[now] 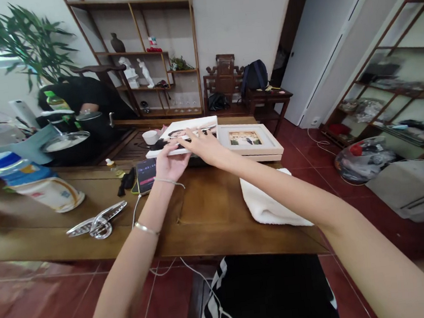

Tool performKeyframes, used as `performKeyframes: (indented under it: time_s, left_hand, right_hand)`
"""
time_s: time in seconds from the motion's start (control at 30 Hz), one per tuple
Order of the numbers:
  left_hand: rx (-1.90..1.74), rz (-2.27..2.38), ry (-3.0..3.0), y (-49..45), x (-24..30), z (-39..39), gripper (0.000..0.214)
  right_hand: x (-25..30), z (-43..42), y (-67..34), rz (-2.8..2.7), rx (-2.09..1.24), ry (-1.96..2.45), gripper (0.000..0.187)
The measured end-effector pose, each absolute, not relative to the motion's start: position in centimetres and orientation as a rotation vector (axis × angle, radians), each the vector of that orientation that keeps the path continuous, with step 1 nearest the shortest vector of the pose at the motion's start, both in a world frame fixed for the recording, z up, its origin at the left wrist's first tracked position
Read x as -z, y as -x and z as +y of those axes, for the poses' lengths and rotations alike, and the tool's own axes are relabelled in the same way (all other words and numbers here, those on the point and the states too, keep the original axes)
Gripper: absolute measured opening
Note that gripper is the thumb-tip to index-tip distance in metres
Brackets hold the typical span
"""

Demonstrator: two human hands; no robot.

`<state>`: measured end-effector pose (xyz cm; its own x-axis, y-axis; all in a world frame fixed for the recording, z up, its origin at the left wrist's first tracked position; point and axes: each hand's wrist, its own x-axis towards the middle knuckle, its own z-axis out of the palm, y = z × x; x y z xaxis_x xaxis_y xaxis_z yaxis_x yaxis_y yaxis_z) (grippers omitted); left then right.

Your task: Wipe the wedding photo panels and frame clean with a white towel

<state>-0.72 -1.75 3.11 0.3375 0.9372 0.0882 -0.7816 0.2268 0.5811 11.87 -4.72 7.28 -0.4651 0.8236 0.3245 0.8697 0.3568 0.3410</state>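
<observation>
A white-edged photo panel (208,123) showing a printed portrait is raised at a slight tilt at the far side of the wooden table. My left hand (172,164) grips its near left edge, partly under it. Spread across the panel's top face are the fingers of my right hand (203,145), resting flat. Just right of the panel lies a pale photo frame (267,140) with a small picture, apparently stacked on another frame. A folded white towel (263,206) sits below my right forearm. Left of my left wrist is a lit phone (145,175) with a cable.
A clear hair claw clip (98,220), a blue-capped pouch (39,184) and a small dropper bottle (113,167) stand or lie on the table (204,195) to the left. Behind them are a black pot (67,150) and a person in black (93,93). A white cable (200,275) hangs in front.
</observation>
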Motion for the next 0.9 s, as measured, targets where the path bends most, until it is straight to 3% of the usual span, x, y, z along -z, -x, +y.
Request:
performKeyframes:
  time_s: [0.2, 0.37, 0.5, 0.9]
  left_hand:
    - [-1.146, 0.355, -0.582, 1.4, -1.8, 0.0, 0.018]
    - [-1.146, 0.508, -0.334, 0.9, -0.4, -3.3, 0.06]
    - [-1.143, 0.808, -0.149, -0.5, 0.7, -3.1, 0.059]
    - [-1.202, 0.988, -0.129, -2.8, 1.5, 0.9, 0.035]
  right_hand:
    - [-4.8, -0.9, -12.4, -2.519, 0.753, 1.526, 0.052]
    - [-2.9, 0.3, -12.7, -2.408, 0.82, 1.501, 0.056]
    - [-2.3, 0.8, -13.4, -2.411, 0.782, 1.467, 0.063]
    - [-1.8, 0.6, -13.4, -2.421, 0.638, 1.502, 0.064]
